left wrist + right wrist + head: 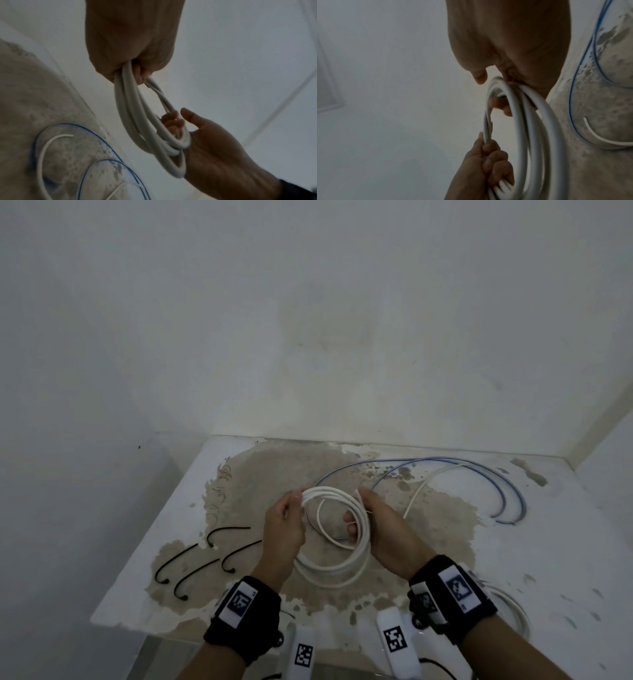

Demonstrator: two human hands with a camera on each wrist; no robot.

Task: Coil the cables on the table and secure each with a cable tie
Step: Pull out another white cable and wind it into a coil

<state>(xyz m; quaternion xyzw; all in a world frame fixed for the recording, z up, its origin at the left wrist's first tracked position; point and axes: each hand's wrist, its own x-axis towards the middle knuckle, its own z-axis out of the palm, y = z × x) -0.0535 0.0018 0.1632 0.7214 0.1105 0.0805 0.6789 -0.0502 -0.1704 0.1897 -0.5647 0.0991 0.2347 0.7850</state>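
Note:
A thick white cable (337,544) is wound into a coil of several loops and held above the table. My left hand (286,523) grips the coil's left side, its fingers curled round the bundled strands (126,81). My right hand (371,517) holds the coil's right side with fingers hooked through the loops (508,97). A loose cable end curves inside the coil. Several black cable ties (202,565) lie on the table to the left. A thin blue cable (503,491) and a thin white cable (424,487) lie uncoiled at the back right.
The white table (144,573) has a large worn brown patch in its middle and stands in a corner, with walls close behind and to the right. Another white coil (517,611) lies near the front right edge, partly hidden by my right wrist.

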